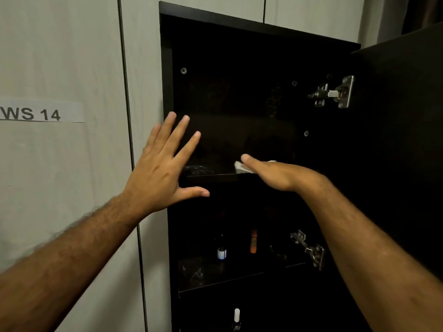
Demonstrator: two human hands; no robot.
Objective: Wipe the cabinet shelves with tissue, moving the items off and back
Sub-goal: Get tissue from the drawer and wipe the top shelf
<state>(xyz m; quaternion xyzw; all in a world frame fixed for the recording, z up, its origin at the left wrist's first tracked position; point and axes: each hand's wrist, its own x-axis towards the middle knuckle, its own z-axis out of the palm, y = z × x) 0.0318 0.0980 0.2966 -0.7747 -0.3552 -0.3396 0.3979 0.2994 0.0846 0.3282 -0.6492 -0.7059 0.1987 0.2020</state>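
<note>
A tall black cabinet (166, 92) stands open before me. My right hand (271, 172) lies flat on the upper shelf (211, 174), pressing a white tissue (241, 167) against it. No items show on that shelf; dusty smears mark its left front. My left hand (163, 164) is spread open, fingers up, over the cabinet's left edge and holds nothing. On the shelf below (215, 274) stand a small dark bottle with a blue-white label (221, 250) and an orange bottle (253, 240). A white-capped bottle (236, 318) sits on the lowest visible level.
The cabinet door (402, 140) hangs open on the right, held by two metal hinges (334, 93) (308, 249). Pale wall panels are to the left, with a paper label reading "WS 14" (40, 111). The cabinet's inside is very dark.
</note>
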